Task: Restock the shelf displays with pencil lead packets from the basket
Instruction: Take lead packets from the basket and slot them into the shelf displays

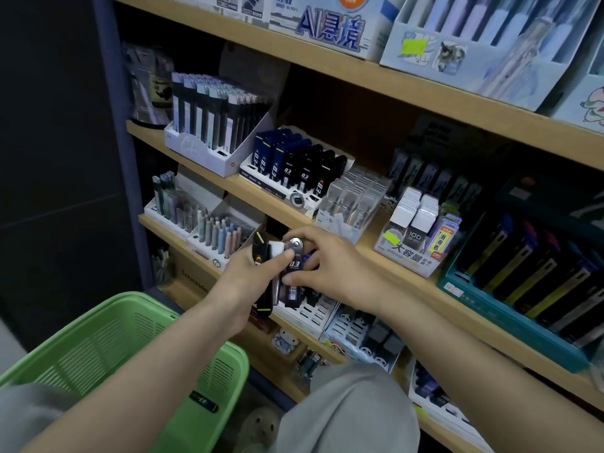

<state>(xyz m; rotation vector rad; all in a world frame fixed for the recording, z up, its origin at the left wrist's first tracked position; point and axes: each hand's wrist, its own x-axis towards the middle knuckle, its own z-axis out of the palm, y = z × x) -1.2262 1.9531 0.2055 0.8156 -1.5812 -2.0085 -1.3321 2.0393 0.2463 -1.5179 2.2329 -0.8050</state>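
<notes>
Green slotted plastic basket (98, 338) seen lower left, one slim black loose packet (203, 401) laid flat inside. Frame centre: stack of lead packets (264, 302), glossy black, gripped by curled left hand (242, 276). Single 0.3 packet (292, 294) pinched between right hand (330, 259) thumb and fingertips, held over white slotted display tray (313, 313).

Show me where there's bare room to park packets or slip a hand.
Open slots along the front of the white slotted display; most of the green basket floor, beside one leftover packet; a wood strip between the clear-case box and white lead box. Other displays stand packed.
</notes>
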